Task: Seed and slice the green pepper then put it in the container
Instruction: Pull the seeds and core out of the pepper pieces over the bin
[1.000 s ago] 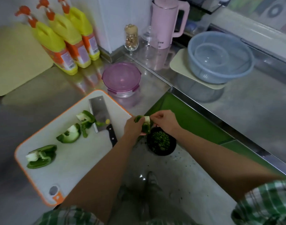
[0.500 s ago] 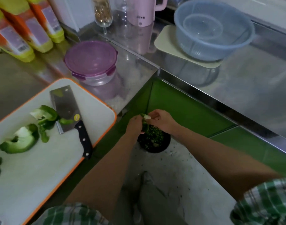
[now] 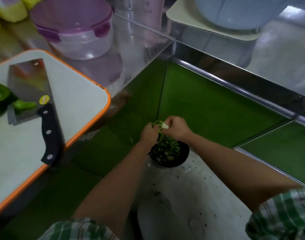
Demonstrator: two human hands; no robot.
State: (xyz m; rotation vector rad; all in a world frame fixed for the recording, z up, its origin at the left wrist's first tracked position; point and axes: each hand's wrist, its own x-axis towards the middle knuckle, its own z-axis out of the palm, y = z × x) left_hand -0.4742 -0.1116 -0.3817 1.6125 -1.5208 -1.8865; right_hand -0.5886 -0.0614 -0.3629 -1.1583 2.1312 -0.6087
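Both hands hold one green pepper piece (image 3: 158, 123) low over a black bin (image 3: 182, 161) on the floor that is full of green scraps. My left hand (image 3: 149, 133) grips its lower part, my right hand (image 3: 176, 127) pinches its pale inner end. More pepper pieces (image 3: 2, 99) lie at the left edge of the white, orange-rimmed cutting board (image 3: 75, 94), partly under the cleaver (image 3: 29, 87) with its black handle. A clear container with a purple lid (image 3: 73, 26) stands on the counter behind the board.
A blue basin (image 3: 238, 13) sits on a pale board (image 3: 208, 30) at the back right of the steel counter. Yellow bottles (image 3: 9, 9) stand at the back left. Green cabinet fronts (image 3: 208, 110) meet in a corner behind the bin.
Both hands have gone down with the pepper piece from counter height to just above the bin. The view has tilted down and moved closer.
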